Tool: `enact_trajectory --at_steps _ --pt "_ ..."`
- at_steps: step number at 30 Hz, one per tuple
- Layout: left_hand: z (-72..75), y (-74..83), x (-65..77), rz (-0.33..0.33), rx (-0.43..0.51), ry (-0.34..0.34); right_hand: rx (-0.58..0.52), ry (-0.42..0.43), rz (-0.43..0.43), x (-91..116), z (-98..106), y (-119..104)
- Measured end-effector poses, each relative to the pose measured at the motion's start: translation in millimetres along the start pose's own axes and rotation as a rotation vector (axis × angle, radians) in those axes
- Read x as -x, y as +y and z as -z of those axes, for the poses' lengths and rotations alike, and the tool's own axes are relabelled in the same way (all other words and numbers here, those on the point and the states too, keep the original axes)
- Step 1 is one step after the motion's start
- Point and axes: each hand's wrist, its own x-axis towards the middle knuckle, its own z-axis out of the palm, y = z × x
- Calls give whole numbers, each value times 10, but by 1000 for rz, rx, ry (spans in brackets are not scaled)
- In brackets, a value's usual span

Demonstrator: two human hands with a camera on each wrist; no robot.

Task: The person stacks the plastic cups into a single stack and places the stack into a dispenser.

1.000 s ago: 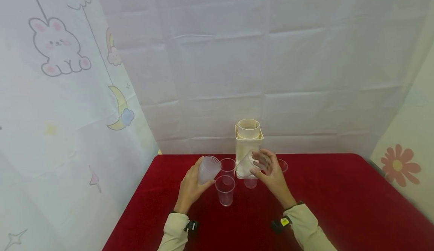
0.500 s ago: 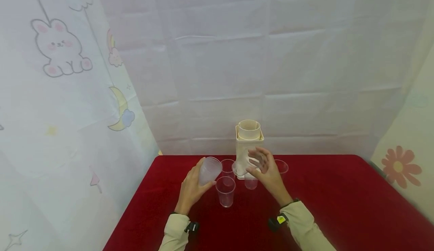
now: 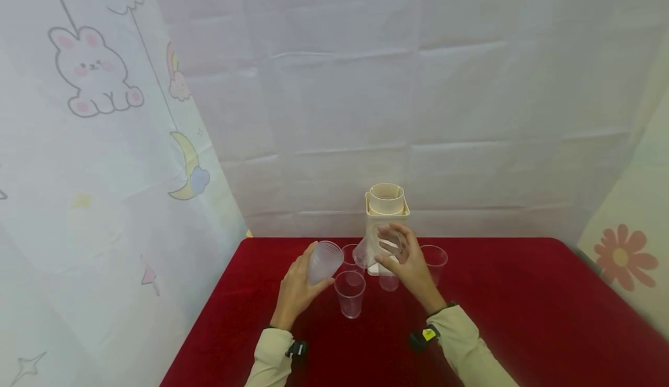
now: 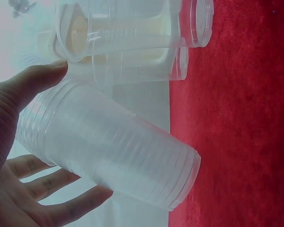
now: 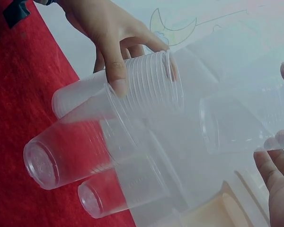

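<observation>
My left hand (image 3: 299, 288) grips a stack of nested clear plastic cups (image 3: 324, 262), tilted, thumb near the rims and fingers on the far side. In the left wrist view, the stack (image 4: 113, 142) slants with its base toward the red cloth. My right hand (image 3: 410, 262) holds a single clear plastic cup (image 3: 364, 253) by its rim end, its narrower end pointing left. Between the hands, a clear cup (image 3: 351, 303) stands upright on the table, close to the stack. In the right wrist view, the held cup (image 5: 236, 123) is apart from the stack.
More clear cups stand behind: one cup (image 3: 349, 250) at the back, another cup (image 3: 388, 283) below the right hand, a third cup (image 3: 438, 254) to its right. A cream-coloured holder (image 3: 372, 224) with a round tube rises behind them. Red cloth (image 3: 502, 305) covers the table.
My right hand has shifted a little left, its cup swinging further left toward the stack. The left hand and its stack stay almost still.
</observation>
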Motion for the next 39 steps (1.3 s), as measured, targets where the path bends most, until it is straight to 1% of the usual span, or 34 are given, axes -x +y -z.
enact_trajectory --at_steps 6,12,19,25,34,39 --pt "-7 -11 14 1 -6 -4 -18 -7 32 -14 -32 17" --pt "-13 -22 17 2 -15 -1 -28 -4 29 -37 -52 31" --pt "-9 -15 7 -5 -8 0 -11 -9 26 -75 -76 17" --pt "-34 -36 6 -10 -17 3 -17 -9 11 -77 -109 18" --pt "-43 -53 21 -10 -18 -3 -3 -6 -49 -98 -158 23" --pt "-38 -58 8 -15 -11 -7 -5 -6 -40 -132 -197 17"
